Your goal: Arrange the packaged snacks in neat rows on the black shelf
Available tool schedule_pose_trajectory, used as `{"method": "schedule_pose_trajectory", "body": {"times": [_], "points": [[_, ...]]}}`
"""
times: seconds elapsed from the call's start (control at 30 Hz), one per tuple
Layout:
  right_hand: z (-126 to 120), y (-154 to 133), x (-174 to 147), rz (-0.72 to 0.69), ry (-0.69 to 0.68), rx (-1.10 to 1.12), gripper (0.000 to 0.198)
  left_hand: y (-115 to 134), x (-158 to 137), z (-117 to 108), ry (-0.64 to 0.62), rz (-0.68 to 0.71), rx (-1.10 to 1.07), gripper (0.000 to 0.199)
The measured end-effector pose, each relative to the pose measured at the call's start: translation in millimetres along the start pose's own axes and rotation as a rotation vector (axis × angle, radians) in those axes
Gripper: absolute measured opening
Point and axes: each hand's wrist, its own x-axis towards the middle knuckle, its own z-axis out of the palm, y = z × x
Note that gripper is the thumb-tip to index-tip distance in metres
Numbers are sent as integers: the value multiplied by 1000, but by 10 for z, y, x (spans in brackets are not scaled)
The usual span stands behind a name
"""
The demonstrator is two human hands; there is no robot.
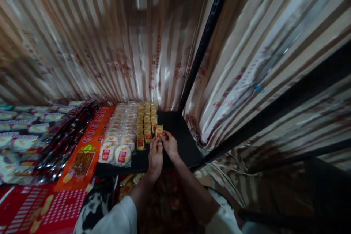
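A small yellow snack packet (159,130) with a red label stands upright over the black shelf, pinched between the fingers of both hands. My left hand (155,157) has its fingertips at the packet's lower left. My right hand (169,144) grips its right side with thumb and fingers. Just left of it, several like yellow packets (140,140) stand in neat rows running back toward the curtain. Beside these rows lie round white cakes (122,154) in clear wrappers with red labels, also lined up in rows.
The black shelf (175,124) ends at a dark metal post (203,47). Orange snack packs (86,150), dark shiny packs (64,142) and white wrapped items (38,128) fill its left. A red basket (63,204) stands below. Striped curtains (123,44) hang behind and to the right.
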Motion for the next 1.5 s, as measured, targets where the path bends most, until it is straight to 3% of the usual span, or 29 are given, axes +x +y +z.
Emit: {"method": "schedule_pose_trajectory", "body": {"times": [0.23,0.6,0.77,1.03,1.2,1.3,1.5], "points": [[201,89,188,-90,-25,-59,29,45,173,59,-22,-94,-96,41],[296,217,213,-232,-7,8,40,116,184,4,-66,-111,-93,48],[319,225,207,-226,-32,-15,36,24,177,26,-58,-67,-74,47],[268,169,158,-124,-34,46,48,-18,112,16,-51,-50,-32,45],[124,72,-153,-116,47,142,43,-8,-194,-116,21,39,82,34],[8,60,-524,-117,50,190,39,-88,-525,-261,-20,85,86,29],[-102,247,-1418,-101,-97,110,32,-438,-1152,-700,-63,-87,213,28]]}}
